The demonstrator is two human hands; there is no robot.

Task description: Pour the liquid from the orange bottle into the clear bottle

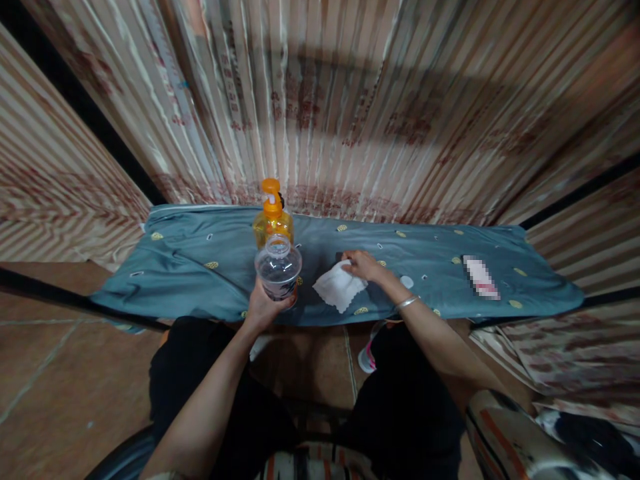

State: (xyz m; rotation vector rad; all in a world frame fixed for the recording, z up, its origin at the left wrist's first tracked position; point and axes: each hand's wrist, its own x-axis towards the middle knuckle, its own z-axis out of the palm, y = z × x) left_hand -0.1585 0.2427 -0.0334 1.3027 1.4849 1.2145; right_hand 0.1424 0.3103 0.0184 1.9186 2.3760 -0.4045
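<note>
My left hand [264,307] is wrapped round the lower part of a clear plastic bottle [278,265], which stands upright on the blue-grey cloth [190,267] covering a low table. Right behind the bottle stands an orange pump bottle [273,220]. My right hand [363,265] rests on the cloth, fingers pinching the top edge of a white tissue [339,287] that lies flat to the right of the clear bottle. A silver bangle [406,303] circles my right wrist.
A small blurred-out packet [481,277] lies on the cloth at the right. Striped curtains [350,107] hang close behind and beside the table. My knees in black trousers sit below the table edge, over a brown tiled floor [60,373].
</note>
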